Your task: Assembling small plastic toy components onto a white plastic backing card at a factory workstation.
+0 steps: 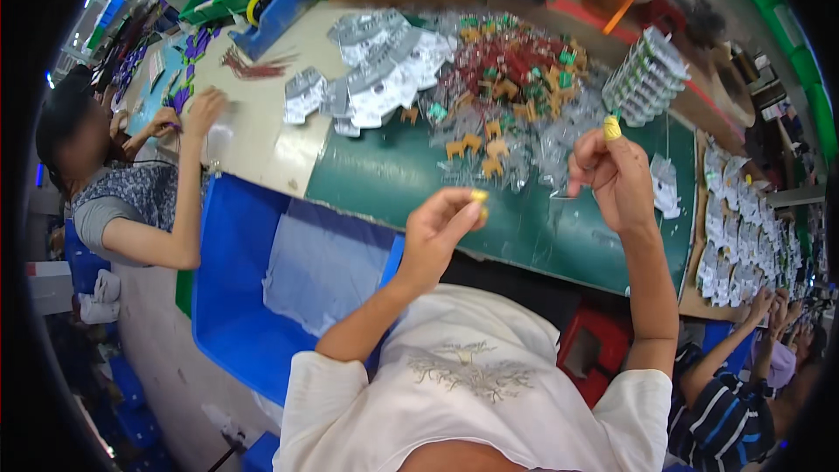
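Right hand [616, 182], with bent fingers, is nearer than the left hand [444, 229], whose fingertips are close together, to the pile of small parts and clear bags [502, 92]; whether either grasps something, I cannot tell. This pile lies on the green tabletop [371, 179], to the far and left side of the right hand, without clear long axis.

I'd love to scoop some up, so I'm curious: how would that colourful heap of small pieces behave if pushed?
The colourful heap would probably spread out, being many small, loose-looking pieces. The clear plastic among them looks thin and shiny, so it may be floppy and slippery. Each tan piece is small, so likely light.
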Tool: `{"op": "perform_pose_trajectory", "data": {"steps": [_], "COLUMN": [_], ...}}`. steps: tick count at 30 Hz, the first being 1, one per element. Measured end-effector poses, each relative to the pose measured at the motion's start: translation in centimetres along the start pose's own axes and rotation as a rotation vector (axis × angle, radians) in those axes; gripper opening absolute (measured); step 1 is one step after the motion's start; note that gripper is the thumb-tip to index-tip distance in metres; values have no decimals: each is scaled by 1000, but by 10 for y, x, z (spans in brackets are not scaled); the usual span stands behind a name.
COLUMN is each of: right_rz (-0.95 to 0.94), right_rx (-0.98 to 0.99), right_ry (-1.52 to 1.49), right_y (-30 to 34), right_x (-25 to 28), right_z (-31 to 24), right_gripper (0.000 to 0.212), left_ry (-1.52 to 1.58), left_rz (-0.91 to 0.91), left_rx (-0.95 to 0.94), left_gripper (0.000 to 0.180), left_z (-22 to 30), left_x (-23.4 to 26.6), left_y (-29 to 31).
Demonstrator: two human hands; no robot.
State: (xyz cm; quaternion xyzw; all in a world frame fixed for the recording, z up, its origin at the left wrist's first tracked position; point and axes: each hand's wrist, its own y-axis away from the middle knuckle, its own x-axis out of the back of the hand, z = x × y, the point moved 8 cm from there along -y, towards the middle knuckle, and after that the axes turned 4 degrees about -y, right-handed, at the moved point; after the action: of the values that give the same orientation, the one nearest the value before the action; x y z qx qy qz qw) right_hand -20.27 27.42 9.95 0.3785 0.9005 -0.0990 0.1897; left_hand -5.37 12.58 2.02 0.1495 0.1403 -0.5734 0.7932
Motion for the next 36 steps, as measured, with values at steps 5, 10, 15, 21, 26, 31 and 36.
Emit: {"op": "perform_pose_trajectory", "data": {"steps": [5,10,15,21,26,31,36], "right_rz": [47,-6,72,84,125,149,23], "right_rx": [-181,-157,-158,-103,-60,51,153], "right_ry": [-401,-417,-200,374,405,700,766], "right_y": [46,71,72,67,66,67,63], "right_x": [-15,-21,-16,-13,-6,-28,-48], "right_z": [38,40,37,27,42,25,16], "right_gripper": [45,47,29,15,9,11,11], "left_ry": [-67,-25,-67,-396,-591,-369,-149], "left_rz": [-219,-301,-216,-81,8,-12,-135], "left_rx": [-70,-26,-63,-421,-400,-341,-166], "left_gripper": [32,26,17,17,15,18,27], "left_z": [9,-3,-2,33,29,22,16], "left_x": [-52,-73,-68,-60,-56,-49,-42], "left_y": [-15,-9,-7,-5,-2,3,2]}}
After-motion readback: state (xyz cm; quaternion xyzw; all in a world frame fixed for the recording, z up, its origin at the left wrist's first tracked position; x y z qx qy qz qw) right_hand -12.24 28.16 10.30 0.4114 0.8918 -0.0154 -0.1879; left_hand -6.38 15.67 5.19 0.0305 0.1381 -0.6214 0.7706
